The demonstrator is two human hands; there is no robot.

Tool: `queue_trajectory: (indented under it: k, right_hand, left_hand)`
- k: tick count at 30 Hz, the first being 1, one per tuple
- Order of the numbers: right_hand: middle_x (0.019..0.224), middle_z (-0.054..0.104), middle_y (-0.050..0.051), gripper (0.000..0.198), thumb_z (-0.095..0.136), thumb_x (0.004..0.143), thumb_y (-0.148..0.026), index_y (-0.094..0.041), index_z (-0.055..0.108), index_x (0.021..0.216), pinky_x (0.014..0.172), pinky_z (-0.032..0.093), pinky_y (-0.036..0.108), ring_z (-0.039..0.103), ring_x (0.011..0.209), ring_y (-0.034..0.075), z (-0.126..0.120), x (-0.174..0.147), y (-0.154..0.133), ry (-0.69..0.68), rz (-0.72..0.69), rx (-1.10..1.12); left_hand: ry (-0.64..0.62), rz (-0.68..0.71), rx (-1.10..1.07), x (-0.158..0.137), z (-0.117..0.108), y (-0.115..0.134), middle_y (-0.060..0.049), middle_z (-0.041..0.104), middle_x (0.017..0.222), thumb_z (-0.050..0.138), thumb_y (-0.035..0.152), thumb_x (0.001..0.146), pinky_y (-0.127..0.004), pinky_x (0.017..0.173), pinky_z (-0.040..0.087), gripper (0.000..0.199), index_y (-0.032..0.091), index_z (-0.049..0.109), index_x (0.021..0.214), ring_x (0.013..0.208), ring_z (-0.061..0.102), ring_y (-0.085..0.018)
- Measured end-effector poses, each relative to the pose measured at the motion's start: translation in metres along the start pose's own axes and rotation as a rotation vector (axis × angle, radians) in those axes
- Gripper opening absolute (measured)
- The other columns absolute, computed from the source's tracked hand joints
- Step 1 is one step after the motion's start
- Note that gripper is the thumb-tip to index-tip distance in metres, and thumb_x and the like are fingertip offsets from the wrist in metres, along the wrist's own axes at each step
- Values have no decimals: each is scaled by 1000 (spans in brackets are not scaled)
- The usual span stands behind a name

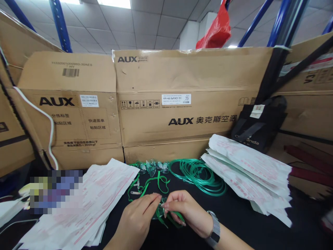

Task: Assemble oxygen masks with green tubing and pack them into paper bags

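Observation:
My left hand (pixel 139 215) and my right hand (pixel 187 210) meet low in the middle of the head view. Between them is a clear green-tinted oxygen mask (pixel 159 210), its lower part partly hidden by my fingers. My left fingers are closed on its left side, while my right thumb and fingers pinch at its right edge. A green elastic strap (pixel 161 219) hangs by the mask and under my right hand. Just beyond, another green strap (pixel 148 181) lies loosely on the black surface beside small metal strips (pixel 136 193).
Several clear masks (pixel 151 168) stand in a row at the back, with coiled green tubing (pixel 199 175) to their right. White printed bags lie stacked at left (pixel 85 198) and right (pixel 249 173). Cardboard boxes (pixel 195 76) wall off the back; a black bag (pixel 256 125) hangs right.

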State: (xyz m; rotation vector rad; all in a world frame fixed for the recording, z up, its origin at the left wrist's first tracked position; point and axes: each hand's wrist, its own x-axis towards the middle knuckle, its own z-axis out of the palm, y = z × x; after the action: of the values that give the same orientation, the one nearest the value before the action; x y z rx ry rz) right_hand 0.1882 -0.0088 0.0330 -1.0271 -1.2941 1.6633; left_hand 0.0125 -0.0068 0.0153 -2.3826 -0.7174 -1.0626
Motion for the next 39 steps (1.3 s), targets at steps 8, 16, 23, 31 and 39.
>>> queue_trajectory:
  k: [8,16,23,31,39]
  right_hand:
    - [32,45,-6,20,62,65,-26,-10,58,54,30,16,16,31,26,2,2,0,0,15,-7,-11]
    - [30,44,-7,22,62,65,-28,-11,57,52,30,14,17,29,25,2,0,1,2,36,6,-26]
    - [31,43,-8,24,61,67,-31,-12,54,54,31,16,17,28,25,2,5,-1,2,73,-32,-29]
    - [34,36,-11,37,59,66,-51,-15,49,60,33,13,17,23,29,2,1,3,5,79,-68,-161]
    - [47,40,-6,28,50,77,-37,-17,49,58,44,24,20,33,45,7,7,-5,7,182,-259,-625]
  left_hand:
    - [6,-37,-52,-3,4,-1,-7,69,88,35,7,81,-25,68,55,32,14,58,101,79,65,-15]
    - [-26,-42,-62,-4,6,-2,-7,68,89,36,8,81,-25,69,55,30,14,58,101,80,64,-15]
    - [-39,-107,-148,-4,6,-1,-7,68,94,37,10,84,-22,71,53,41,14,37,125,82,64,-13]
    - [-34,-256,-296,-8,12,5,-3,70,89,39,17,85,-18,68,52,48,18,23,131,76,65,-10]
    - [-62,-369,-342,-8,10,5,0,70,87,37,19,86,-19,73,51,45,20,24,129,82,64,-10]
